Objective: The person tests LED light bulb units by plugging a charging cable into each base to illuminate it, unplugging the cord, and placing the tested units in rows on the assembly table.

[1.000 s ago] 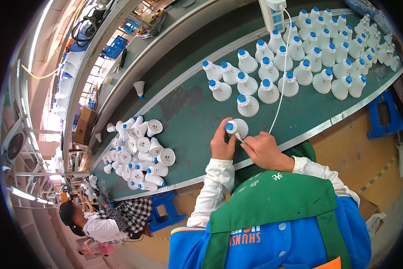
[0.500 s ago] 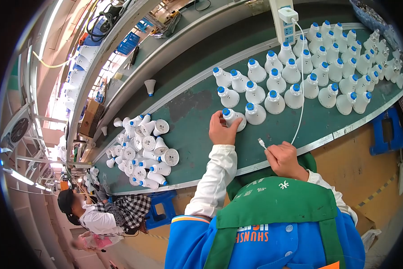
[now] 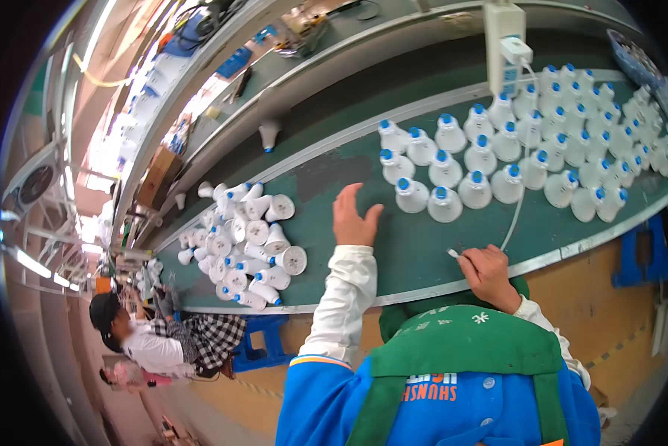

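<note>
W/ the clock read from view ctr, our L hand (image 3: 355, 218) is abt. at the ctr, thumb & fingers spread wide in a C, nothing in it; we can't tell if it touches the green bench (image 3: 416, 251). Near it, btwn 2 & 3 o'c, we have the nearest bulb (image 3: 414, 200), upright, blue cap up, one of the standing bulbs (image 3: 508, 147) in rough rows from 1 to 3 o'c. Our R hand (image 3: 490, 273), btwn 3 & 4 o'c, has its fingers curled, pinching the white cable (image 3: 516, 217) just behind its plug (image 3: 454, 253), which points to abt. 10 o'c, apart from the bulbs. We follow the cable up to an adapter (image 3: 515, 50) on the pwr strip (image 3: 503, 26) at 1:30. Btwn 8 & 9 o'c we see a jumbled pile of bulbs (image 3: 257, 232), some lying on their sides; at 11 o'c, one loose bulb (image 3: 268, 135); at 8 o'c, a co-worker (image 3: 154, 346) nr a blue stool (image 3: 276, 334).
</note>
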`<action>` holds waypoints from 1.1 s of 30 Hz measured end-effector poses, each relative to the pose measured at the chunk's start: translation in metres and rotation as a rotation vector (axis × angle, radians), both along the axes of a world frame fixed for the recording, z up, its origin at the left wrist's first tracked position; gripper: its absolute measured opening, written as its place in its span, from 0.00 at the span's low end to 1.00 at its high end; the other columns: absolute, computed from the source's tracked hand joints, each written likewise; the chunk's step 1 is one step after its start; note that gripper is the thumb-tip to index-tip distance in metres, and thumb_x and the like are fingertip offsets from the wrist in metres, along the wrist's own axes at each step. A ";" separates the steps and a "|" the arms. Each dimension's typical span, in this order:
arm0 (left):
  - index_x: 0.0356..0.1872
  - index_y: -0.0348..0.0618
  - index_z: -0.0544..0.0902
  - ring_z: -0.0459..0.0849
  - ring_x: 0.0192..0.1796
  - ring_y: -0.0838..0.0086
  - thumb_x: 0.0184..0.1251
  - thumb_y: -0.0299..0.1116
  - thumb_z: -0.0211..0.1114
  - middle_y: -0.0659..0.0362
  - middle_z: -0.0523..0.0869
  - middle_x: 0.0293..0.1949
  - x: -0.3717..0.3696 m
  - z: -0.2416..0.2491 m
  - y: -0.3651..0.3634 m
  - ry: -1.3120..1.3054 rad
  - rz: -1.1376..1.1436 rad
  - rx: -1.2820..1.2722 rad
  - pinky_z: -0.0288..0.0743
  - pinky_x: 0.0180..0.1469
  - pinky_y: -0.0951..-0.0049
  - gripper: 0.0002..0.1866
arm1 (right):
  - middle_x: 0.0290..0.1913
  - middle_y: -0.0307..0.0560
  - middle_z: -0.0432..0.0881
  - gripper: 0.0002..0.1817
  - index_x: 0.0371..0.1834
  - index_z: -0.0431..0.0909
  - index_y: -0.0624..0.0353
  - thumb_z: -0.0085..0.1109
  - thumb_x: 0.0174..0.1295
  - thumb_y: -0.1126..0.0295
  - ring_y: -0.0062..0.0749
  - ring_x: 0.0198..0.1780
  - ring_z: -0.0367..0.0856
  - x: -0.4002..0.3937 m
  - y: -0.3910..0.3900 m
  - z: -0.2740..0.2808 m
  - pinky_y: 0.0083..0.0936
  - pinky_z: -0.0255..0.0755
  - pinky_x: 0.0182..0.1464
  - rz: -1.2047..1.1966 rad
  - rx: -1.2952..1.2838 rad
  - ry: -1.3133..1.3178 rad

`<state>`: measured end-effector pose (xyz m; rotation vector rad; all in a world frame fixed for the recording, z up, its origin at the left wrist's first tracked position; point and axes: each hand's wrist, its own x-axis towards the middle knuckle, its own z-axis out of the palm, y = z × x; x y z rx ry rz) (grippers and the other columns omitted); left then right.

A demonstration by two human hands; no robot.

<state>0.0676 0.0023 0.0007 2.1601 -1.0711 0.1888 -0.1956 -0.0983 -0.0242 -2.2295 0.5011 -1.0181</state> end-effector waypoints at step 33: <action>0.55 0.49 0.74 0.79 0.55 0.55 0.32 0.38 0.80 0.51 0.79 0.50 0.059 0.009 0.017 0.110 -0.146 0.547 0.73 0.57 0.56 0.40 | 0.21 0.49 0.75 0.08 0.27 0.74 0.58 0.56 0.63 0.69 0.48 0.23 0.70 0.004 -0.005 -0.036 0.39 0.61 0.30 0.024 -0.223 0.223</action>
